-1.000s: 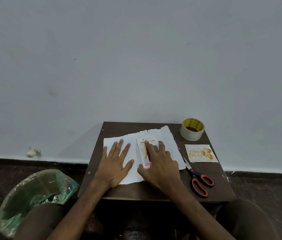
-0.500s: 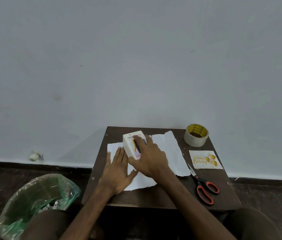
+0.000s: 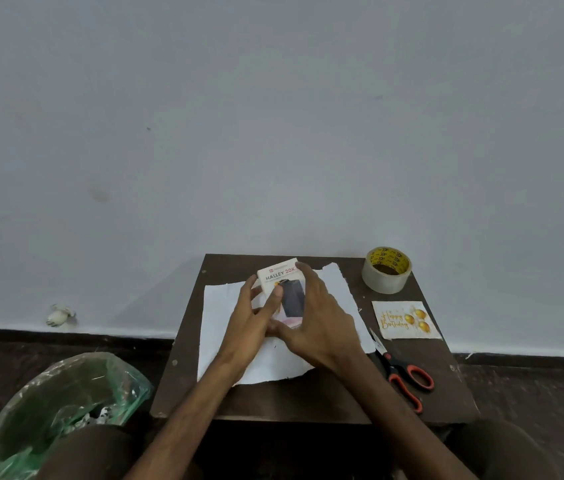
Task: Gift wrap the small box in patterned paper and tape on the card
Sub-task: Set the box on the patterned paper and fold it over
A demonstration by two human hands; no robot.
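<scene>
**Both hands holding the box over the paper**

Head view: the small white cardboard box printed "HALLEY 20K" is sitting between both hands above the far part of the white, ragged-edged paper sheet, which is lying flat on the dark brown wooden bench. The left hand is gripping the box's left side, thumb across its face. The right hand is curling round its right side. The cream "Happy Birthday" card is lying to the right of the sheet, between the clear tape roll and the orange-handled scissors.
</scene>
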